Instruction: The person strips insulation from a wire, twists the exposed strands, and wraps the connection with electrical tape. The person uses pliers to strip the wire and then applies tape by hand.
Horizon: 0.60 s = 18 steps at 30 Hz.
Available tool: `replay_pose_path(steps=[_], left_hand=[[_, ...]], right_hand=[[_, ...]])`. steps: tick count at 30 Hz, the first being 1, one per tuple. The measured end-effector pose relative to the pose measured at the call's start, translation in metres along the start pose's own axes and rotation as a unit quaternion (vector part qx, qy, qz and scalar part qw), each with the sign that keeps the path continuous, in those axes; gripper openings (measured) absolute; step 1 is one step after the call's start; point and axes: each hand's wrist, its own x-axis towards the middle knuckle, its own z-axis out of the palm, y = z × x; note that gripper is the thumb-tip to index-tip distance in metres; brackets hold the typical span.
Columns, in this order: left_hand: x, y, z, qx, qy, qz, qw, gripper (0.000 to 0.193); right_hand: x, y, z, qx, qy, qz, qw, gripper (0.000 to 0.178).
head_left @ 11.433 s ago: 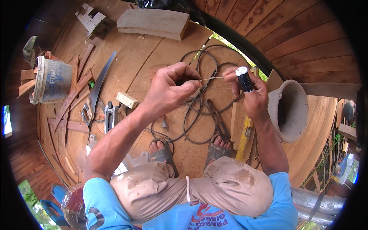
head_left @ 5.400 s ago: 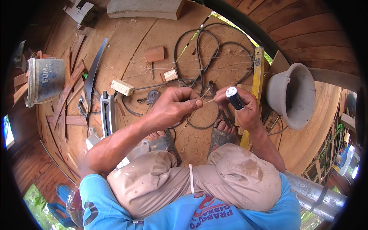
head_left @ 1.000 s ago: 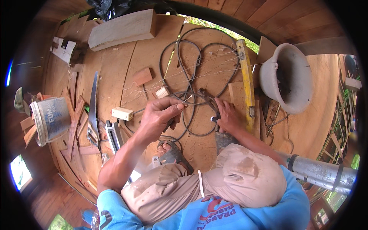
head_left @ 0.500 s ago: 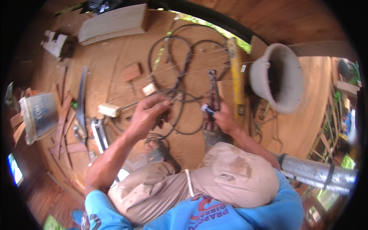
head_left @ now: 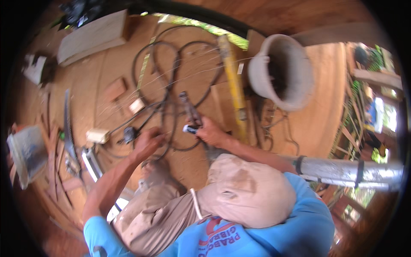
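Now grasping pincers (head_left: pixel 192 111) in right hand (head_left: pixel 209 130), fingers wrapped round handles, plus a black cylinder with white end (head_left: pixel 191 129) in same fist. Seen over loops of black cable (head_left: pixel 174 70), left of yellow spirit level (head_left: pixel 233 85). Compared with half a second ago: brought pincers further from level and closer to left hand (head_left: pixel 148 142); shifted whole view too, with grey tub (head_left: pixel 280 70) nearer centre. Curled fingers of left hand loosely; earlier pinched thin wire there, now too blurred, so cannot tell about anything between fingertips. Uncovered black object (head_left: pixel 129 134) just beside left hand, formerly hidden behind it, near pale block (head_left: pixel 97 135).

As for writing: bears dark lettering and a red print on front of blue shirt (head_left: pixel 306 199), upside down from this view. On whitish pail (head_left: pixel 29 154) at far left, shows bluish printing, too smeared to read. Near upper part of level, shows small white label (head_left: pixel 240 68), too small to make out.
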Motion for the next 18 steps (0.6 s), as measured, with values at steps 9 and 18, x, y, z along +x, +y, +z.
replay_pose_path(steps=[9,18], left_hand=[[-0.004,0.014,0.000,-0.081,0.006,-0.011,0.997,0.017],[-0.006,0.047,-0.007,-0.105,0.002,0.022,0.994,0.016]], right_hand=[[0.013,0.004,0.013,0.055,-0.060,0.042,0.996,0.031],[0.014,-0.002,0.017,0.035,-0.085,0.025,0.995,0.037]])
